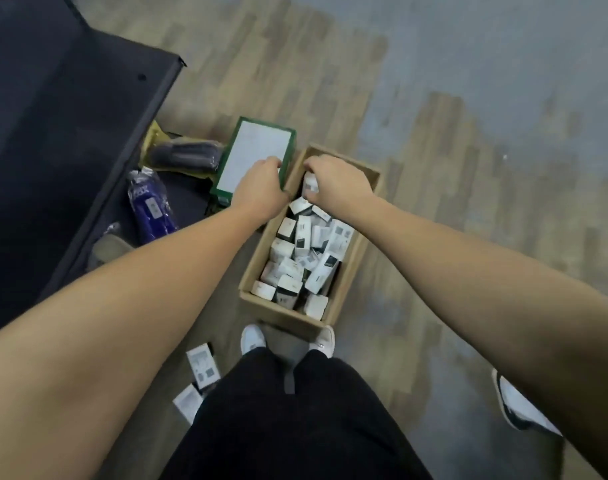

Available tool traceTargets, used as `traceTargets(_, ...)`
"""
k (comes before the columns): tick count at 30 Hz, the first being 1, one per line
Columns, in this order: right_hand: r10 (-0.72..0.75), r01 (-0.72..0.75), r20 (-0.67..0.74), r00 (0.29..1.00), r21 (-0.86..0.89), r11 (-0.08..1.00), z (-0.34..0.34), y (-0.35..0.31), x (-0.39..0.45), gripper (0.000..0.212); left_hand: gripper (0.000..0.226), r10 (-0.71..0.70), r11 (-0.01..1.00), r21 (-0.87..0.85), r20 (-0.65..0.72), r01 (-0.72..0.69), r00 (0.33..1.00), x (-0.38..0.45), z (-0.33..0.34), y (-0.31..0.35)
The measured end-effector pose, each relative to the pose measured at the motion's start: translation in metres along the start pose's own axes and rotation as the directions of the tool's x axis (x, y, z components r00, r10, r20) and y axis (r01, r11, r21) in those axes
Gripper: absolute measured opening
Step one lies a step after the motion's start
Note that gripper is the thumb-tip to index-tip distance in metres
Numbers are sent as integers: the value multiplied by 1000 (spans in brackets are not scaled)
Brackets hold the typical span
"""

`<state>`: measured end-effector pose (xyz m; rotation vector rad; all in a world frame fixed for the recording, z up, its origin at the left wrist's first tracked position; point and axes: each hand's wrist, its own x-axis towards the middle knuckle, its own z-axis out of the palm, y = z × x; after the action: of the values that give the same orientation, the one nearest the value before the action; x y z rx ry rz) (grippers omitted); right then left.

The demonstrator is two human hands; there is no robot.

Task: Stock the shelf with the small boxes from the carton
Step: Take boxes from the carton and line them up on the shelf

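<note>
Fingers of the right hand curl down into the far end of an open cardboard carton on the floor, closing around a small white box; the grip looks like a pinch from above, though the fingertips are hidden behind the knuckles. The left hand reaches to about 11 o'clock of the carton's centre, fingers curled over the carton's left rim where it touches a green-edged box with a white top; whether it grips the rim or that box cannot be told.

The carton stands straight ahead of the person's white shoes, at 12 o'clock, and is heaped with small boxes lying at every angle. Two loose small boxes lie on the wooden floor at about 8 o'clock from the carton. A dark shelf unit rises at 10 o'clock, with a blue packet at its foot.

To lift well, the pinch should probably sit on the box's two long faces, drawing it straight up so neighbours do not spill. Steadying the carton with the left hand would help. Gathering several boxes per trip would likely save bending.
</note>
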<state>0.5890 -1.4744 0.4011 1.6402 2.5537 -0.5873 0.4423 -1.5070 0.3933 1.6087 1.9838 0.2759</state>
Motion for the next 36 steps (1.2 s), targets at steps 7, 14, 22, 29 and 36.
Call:
traceTargets(7, 10, 2, 169, 986, -71, 998, 119, 32, 34, 41, 46, -56, 998, -18, 215, 61, 975, 32, 99, -68)
traceTargets(14, -24, 116, 388, 922, -215, 970, 282, 104, 60, 57, 56, -148, 979, -72, 407, 193, 901, 55, 272, -156)
traceTargets(22, -150, 367, 518, 842, -347, 863, 442, 188, 69, 90, 88, -241, 941, -81, 522, 329, 818, 69, 446, -209)
traceTargets(29, -225, 459, 478, 849, -457, 762, 513, 214, 78, 80, 108, -240, 944, -91, 471, 317, 849, 85, 527, -215)
traceTargets(36, -183, 394, 438, 880, -459, 796, 525, 211, 83, 62, 54, -243, 938, -143, 380, 316, 893, 95, 536, -211)
